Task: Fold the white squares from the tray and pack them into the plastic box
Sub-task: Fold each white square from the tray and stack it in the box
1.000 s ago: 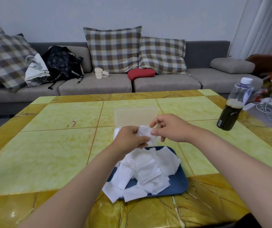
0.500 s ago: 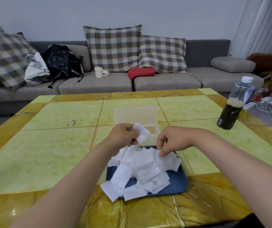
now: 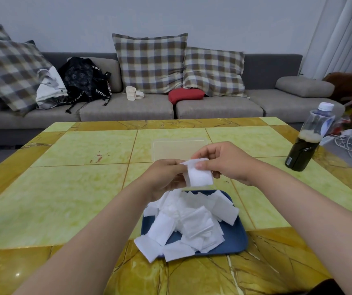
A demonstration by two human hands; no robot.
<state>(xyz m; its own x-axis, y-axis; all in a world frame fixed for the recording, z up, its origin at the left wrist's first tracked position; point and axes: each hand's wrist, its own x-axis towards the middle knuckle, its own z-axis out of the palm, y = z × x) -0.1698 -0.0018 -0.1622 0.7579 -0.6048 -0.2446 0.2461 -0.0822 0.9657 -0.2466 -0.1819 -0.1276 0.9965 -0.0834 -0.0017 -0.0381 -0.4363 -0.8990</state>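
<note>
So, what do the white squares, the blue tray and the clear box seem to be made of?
White squares: probably thin cotton pad or tissue; matte, soft, lying limp and crumpled. Tray: likely plastic; smooth dark blue, rounded rim, faint sheen. Box: clear, slightly frosted plastic; the yellow table shows through it.

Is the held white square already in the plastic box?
No, the left hand and right hand pinch the white square in the air, on the near side of the plastic box.
</note>
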